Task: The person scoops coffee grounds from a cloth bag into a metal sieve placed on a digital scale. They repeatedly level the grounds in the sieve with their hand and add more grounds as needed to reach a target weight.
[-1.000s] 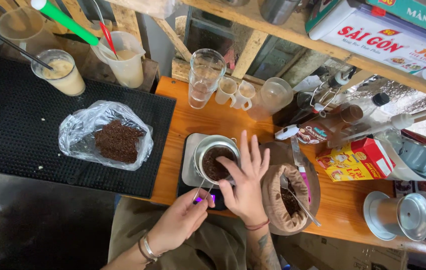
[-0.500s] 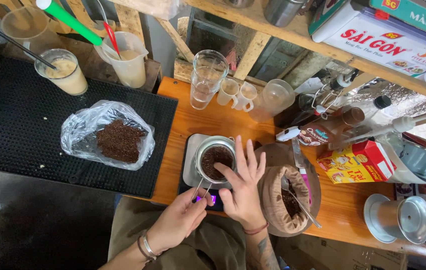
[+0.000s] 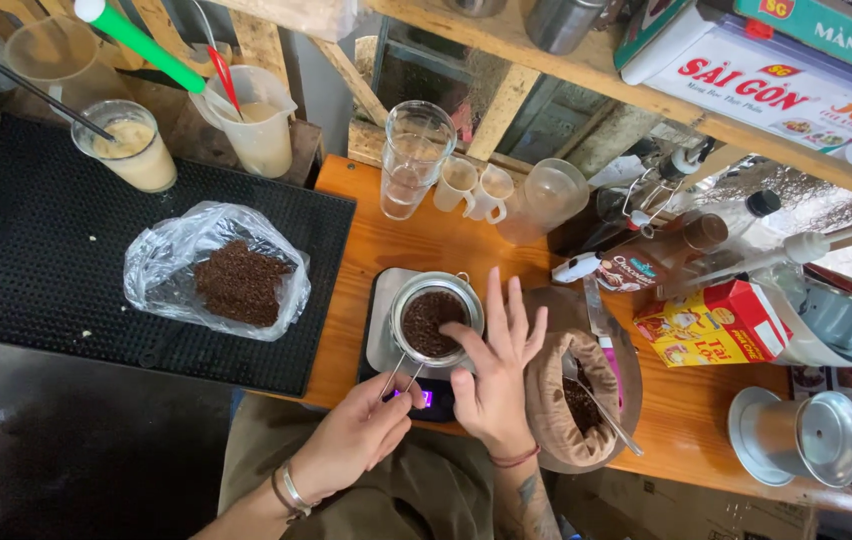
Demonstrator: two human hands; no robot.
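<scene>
A small metal strainer cup (image 3: 433, 322) filled with dark ground coffee rests on a small digital scale (image 3: 386, 330) with a lit purple display. My left hand (image 3: 356, 435) pinches the strainer's thin wire handle at the scale's front edge. Fingers spread, my right hand (image 3: 496, 375) lies over the cup's right rim and holds nothing. Just right of that hand, a brown cloth bag (image 3: 571, 400) of coffee grounds stands open with a metal spoon (image 3: 601, 405) stuck in it.
A clear plastic bag of coffee grounds (image 3: 221, 270) lies on a black rubber mat (image 3: 46, 280). Glasses, two small white cups (image 3: 476, 188) and a milky drink (image 3: 136, 150) stand behind. A red-yellow carton (image 3: 711, 325) and a metal drip filter (image 3: 806, 435) sit to the right.
My right hand has slid slightly left, onto the strainer's rim. My left hand keeps its hold on the handle.
</scene>
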